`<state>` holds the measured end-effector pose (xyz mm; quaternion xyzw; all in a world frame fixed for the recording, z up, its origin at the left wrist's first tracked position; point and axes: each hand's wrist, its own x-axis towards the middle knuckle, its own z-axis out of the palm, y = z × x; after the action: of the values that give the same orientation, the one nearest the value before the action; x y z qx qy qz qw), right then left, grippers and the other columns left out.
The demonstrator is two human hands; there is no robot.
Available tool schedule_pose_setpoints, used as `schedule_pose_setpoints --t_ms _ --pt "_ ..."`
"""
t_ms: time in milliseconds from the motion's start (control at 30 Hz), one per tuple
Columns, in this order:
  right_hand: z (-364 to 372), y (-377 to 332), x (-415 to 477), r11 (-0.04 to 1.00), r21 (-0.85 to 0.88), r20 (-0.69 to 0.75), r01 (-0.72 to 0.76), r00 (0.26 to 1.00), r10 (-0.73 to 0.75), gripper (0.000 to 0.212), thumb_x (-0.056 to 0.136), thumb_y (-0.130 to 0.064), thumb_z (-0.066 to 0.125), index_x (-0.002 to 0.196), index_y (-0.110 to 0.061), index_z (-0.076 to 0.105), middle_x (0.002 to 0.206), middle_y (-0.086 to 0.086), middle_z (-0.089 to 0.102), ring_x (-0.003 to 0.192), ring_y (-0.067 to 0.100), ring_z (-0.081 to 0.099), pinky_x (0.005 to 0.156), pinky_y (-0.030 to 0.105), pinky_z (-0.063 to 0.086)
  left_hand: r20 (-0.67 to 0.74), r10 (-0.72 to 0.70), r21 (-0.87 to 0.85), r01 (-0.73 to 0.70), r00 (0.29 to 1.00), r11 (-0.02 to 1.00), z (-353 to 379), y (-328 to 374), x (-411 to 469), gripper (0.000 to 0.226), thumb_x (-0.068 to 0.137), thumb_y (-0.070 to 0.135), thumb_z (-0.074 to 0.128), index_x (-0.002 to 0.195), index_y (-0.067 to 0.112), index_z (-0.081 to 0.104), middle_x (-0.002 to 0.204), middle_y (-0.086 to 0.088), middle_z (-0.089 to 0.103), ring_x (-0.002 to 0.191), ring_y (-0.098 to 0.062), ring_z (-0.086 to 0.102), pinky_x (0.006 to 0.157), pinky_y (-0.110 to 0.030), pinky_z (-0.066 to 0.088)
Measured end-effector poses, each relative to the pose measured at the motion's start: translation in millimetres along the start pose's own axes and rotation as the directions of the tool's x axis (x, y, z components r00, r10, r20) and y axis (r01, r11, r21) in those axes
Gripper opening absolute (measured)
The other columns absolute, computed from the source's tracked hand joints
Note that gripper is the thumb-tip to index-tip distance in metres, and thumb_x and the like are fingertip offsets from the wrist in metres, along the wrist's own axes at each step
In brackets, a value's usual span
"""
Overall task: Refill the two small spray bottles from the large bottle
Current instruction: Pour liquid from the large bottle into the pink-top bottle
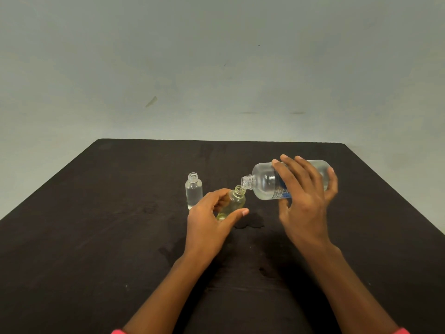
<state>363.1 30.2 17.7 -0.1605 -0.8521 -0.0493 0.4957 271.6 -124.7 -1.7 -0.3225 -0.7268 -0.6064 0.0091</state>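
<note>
My right hand [304, 196] grips the large clear bottle [265, 182], which lies nearly on its side in the air with a blue-printed label and no cap. Its open neck points left and touches the mouth of a small yellowish bottle [234, 201]. My left hand [212, 218] holds that small bottle tilted to the right, thumb and fingers round its body. A second small clear bottle [193, 190] stands upright and uncapped just left of my left hand, with clear liquid inside.
A dark wet patch [250, 221] lies on the black table [96, 237] just right of my left hand, with smaller damp marks nearer to me. A plain pale wall stands behind the table's far edge.
</note>
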Motion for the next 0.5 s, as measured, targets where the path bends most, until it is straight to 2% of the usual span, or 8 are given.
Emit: schedule_pose_setpoints --t_ms 500 --pt "0.8 -0.3 0.4 1.0 0.0 -0.003 -0.001 1.0 0.001 0.087 0.059 0.012 0.075 0.132 -0.026 0.046 0.134 -0.002 0.055 0.13 0.019 0.045 0.112 0.055 0.013 0.004 -0.002 0.004 0.002 1.0 1.0 -0.5 2.1 -0.6 0.04 0.068 0.03 0.083 0.105 0.024 0.068 0.094 0.011 0.07 0.09 -0.002 0.065 0.084 -0.023 0.052"
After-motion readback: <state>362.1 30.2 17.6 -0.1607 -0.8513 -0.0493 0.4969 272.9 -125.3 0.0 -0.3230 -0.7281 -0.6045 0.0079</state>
